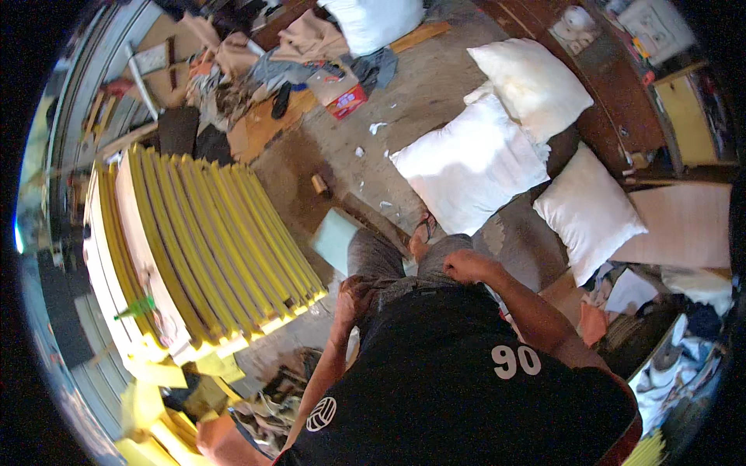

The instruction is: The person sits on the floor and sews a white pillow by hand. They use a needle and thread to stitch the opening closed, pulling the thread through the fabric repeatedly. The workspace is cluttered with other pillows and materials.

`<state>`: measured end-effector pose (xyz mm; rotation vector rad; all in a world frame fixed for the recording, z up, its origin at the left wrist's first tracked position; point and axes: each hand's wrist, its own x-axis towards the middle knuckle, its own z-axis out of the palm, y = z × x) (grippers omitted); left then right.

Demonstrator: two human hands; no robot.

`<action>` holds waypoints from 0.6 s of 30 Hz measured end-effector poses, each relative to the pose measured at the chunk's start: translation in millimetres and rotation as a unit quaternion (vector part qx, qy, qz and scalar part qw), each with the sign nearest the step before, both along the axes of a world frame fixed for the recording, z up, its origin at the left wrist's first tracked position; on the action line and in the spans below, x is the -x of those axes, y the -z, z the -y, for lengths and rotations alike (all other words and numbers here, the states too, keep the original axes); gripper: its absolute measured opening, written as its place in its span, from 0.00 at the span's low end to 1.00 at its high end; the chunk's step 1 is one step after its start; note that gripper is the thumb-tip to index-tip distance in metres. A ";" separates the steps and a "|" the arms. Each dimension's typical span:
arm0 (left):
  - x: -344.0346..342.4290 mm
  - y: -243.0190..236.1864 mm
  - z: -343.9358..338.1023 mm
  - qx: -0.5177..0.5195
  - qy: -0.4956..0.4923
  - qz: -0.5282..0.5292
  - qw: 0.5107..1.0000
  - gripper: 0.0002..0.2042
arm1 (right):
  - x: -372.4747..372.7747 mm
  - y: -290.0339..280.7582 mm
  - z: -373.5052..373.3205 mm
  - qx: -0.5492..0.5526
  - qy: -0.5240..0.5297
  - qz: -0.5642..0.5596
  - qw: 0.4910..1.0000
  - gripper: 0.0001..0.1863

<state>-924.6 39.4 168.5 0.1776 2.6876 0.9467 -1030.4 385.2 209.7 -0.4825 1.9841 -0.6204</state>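
At the waist of my grey shorts [378, 256], my left hand [356, 299] is closed with its fingers curled against the cloth, seemingly gripping it. Over my right thigh, my right hand [470, 266] is curled with the fingers pressed together; whatever it may hold is hidden. To my left stands a large stack of yellow-edged panels [210, 241], with a small green tool or clip [138, 308] lying on it. A pale green sheet [334, 237] lies on the floor beside my left leg.
White pillows lie ahead and to the right: one in the middle [474, 163], one behind it [532, 85], one nearer [590, 213]. Heaped cloth [217, 89] and a red box [346, 101] are at the far left. A wooden board [680, 225] and clothes [676, 365] are at right.
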 end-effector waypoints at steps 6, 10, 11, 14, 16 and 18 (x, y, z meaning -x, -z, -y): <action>119.8 -67.5 -4.9 0.074 0.073 -0.006 0.995 0.06 | 20.4 20.5 -5.2 0.036 0.094 0.001 0.995 0.11; 183.0 -24.3 18.3 0.043 0.145 0.093 0.984 0.08 | 13.6 28.5 -5.9 0.066 0.198 0.008 0.978 0.10; 200.5 -18.8 19.9 0.000 0.133 0.214 0.968 0.08 | 9.0 26.1 -5.4 0.085 0.251 0.033 0.964 0.11; 256.1 -45.9 7.1 -0.071 0.091 0.541 0.833 0.09 | -4.4 1.6 6.3 0.103 0.369 0.118 0.916 0.11; 281.6 -15.4 16.1 -0.121 0.298 0.497 0.806 0.08 | -40.1 15.2 32.2 0.066 0.415 0.173 0.891 0.12; 307.3 -22.8 -13.5 -0.014 0.409 0.576 0.708 0.09 | -19.6 -15.4 57.7 0.031 0.410 0.337 0.847 0.12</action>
